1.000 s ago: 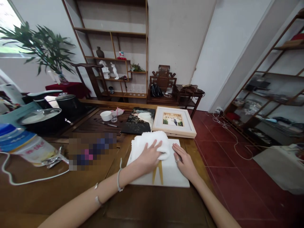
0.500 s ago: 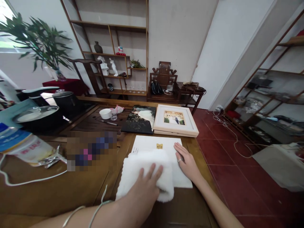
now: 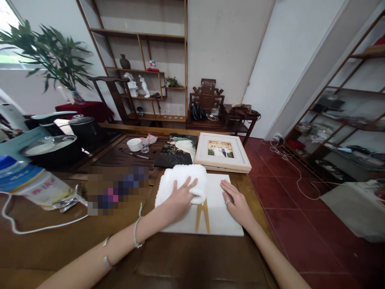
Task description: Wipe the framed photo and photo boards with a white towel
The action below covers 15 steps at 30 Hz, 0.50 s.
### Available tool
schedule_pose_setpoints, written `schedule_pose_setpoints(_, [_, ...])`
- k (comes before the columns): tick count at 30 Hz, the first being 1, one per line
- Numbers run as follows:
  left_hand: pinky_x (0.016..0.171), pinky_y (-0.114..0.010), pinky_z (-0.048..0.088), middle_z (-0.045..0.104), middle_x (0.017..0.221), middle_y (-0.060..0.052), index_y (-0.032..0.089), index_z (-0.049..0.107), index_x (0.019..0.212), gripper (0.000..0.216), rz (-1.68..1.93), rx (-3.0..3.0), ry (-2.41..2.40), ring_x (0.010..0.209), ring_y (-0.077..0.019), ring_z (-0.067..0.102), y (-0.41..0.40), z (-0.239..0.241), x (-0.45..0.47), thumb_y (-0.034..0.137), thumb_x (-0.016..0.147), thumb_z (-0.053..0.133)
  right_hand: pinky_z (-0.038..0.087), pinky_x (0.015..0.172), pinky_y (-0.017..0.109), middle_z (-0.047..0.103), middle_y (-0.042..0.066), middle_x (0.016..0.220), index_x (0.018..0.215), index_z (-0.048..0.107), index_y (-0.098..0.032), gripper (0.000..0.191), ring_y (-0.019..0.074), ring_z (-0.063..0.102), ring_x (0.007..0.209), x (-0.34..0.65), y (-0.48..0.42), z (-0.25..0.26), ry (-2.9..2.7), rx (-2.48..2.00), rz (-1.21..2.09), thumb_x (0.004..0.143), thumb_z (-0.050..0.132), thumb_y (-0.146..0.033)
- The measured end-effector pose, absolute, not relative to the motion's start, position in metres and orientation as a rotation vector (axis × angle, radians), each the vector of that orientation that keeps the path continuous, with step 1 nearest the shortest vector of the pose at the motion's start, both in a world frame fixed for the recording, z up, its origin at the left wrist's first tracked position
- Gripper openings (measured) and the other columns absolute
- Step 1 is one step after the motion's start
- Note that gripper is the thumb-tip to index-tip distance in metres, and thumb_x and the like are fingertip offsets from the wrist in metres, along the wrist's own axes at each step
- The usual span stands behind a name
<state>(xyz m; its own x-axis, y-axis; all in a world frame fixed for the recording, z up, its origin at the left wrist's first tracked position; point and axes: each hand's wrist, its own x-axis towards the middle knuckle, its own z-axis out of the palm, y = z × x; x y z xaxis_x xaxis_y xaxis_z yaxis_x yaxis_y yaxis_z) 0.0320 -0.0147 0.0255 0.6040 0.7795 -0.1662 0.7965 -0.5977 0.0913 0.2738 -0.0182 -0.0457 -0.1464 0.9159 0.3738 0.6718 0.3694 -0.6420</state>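
A flat white board (image 3: 219, 216) with a gold stand on it lies on the wooden table (image 3: 75, 245) in front of me. My left hand (image 3: 179, 196) lies flat, fingers spread, pressing a folded white cloth (image 3: 180, 178) onto the board's far left part. My right hand (image 3: 236, 200) rests flat on the board's right edge, fingers stretched out, a ring on one finger. Just beyond the board lie a white picture frame (image 3: 221, 151) with a photo and a dark print (image 3: 177, 150).
On the left of the table stand black pots (image 3: 81, 128), a lidded pan (image 3: 46, 146), a blue-and-white packet (image 3: 30, 182) and a white cable (image 3: 36, 228). A white bowl (image 3: 134, 144) sits on the tea tray. Red tile floor with cables is to the right, shelving beyond.
My left hand drew the cloth back toward me across the board, then pushed it away again to the far end. My right hand stayed on the board's right edge.
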Motion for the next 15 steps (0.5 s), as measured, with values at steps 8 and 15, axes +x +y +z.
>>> schedule_pose_setpoints(8, [0.088, -0.064, 0.043, 0.025, 0.15, -0.012, 0.022, 0.068, 0.107, 0.047, -0.696, 2.484, 1.157, 0.132, -0.0439, 0.027, -0.092, 0.043, 0.032, -0.002, 0.069, 0.057, 0.034, 0.11, 0.049, 0.054, 0.009, 0.133, 0.123, 0.059, -0.02, 0.037, 0.0243, 0.045, 0.129, 0.272, -0.019, -0.044, -1.854, -1.387, 0.461, 0.088, 0.047, -0.027])
schedule_pose_setpoints(15, [0.098, -0.056, 0.038, 0.025, 0.15, -0.012, 0.021, 0.054, 0.124, 0.05, -0.416, 2.555, 1.243, 0.136, -0.0337, 0.023, -0.046, 0.055, 0.018, 0.0, 0.08, 0.045, 0.034, 0.11, 0.05, 0.053, 0.01, 0.133, 0.124, 0.059, -0.018, 0.038, 0.0239, 0.044, 0.129, 0.273, -0.019, -0.044, -1.875, -1.382, 0.454, 0.089, 0.046, -0.026])
